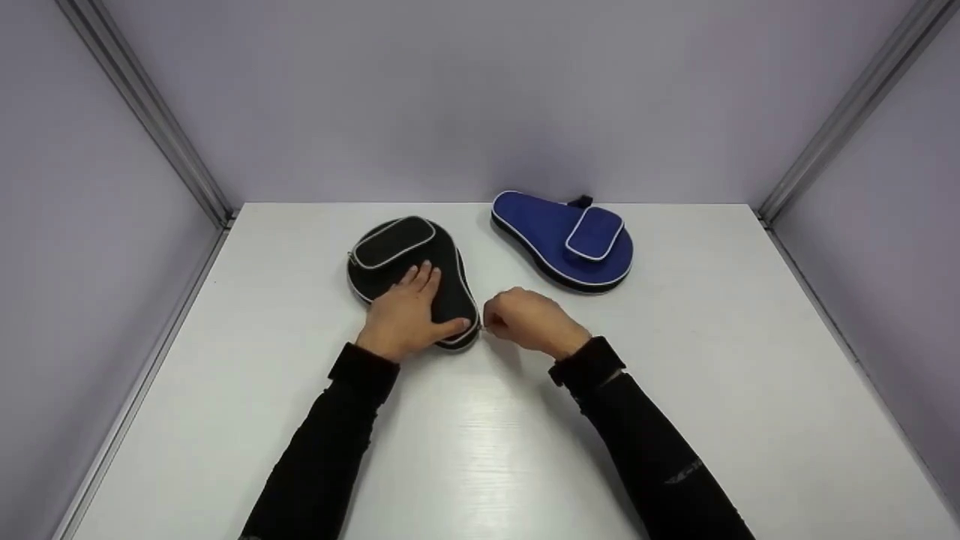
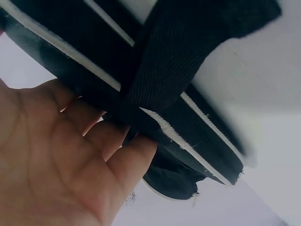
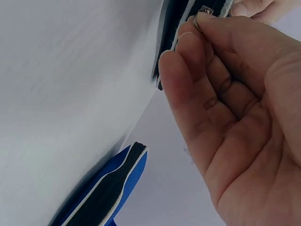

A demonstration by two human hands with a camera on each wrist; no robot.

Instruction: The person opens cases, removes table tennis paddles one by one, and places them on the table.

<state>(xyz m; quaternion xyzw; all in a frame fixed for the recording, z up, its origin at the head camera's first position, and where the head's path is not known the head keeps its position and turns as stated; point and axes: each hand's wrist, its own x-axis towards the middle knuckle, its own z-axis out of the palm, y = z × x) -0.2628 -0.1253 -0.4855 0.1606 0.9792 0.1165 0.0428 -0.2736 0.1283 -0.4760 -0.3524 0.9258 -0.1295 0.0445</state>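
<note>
At the left of the white table (image 1: 247, 420), the person's left hand (image 1: 409, 315) lies flat on the black paddle case (image 1: 390, 259), fingers straight and spread across its cover, thumb running along the narrow handle end nearest the body. The left wrist view shows the same hand (image 2: 61, 165) with its fingers pressed against the case's (image 2: 197, 127) white-piped edge, palm open rather than wrapped round it. The case lies flat, its zipped pocket (image 1: 392, 241) toward the far wall, its handle end pointing to the person.

Just to the right of that handle end, the right hand (image 1: 529, 321) has its fingers curled together. The right wrist view shows the fingertips (image 3: 207, 23) pinching a small metal zipper pull (image 3: 205, 9) at the black case's edge (image 3: 171, 28).

Farther right and toward the back of the table lies a blue paddle case (image 1: 559, 240), also flat, with white piping and a pocket on top. It sits well apart from both hands, near the black case but not touching it. Grey-violet walls (image 1: 480, 90) enclose the table on three sides.
</note>
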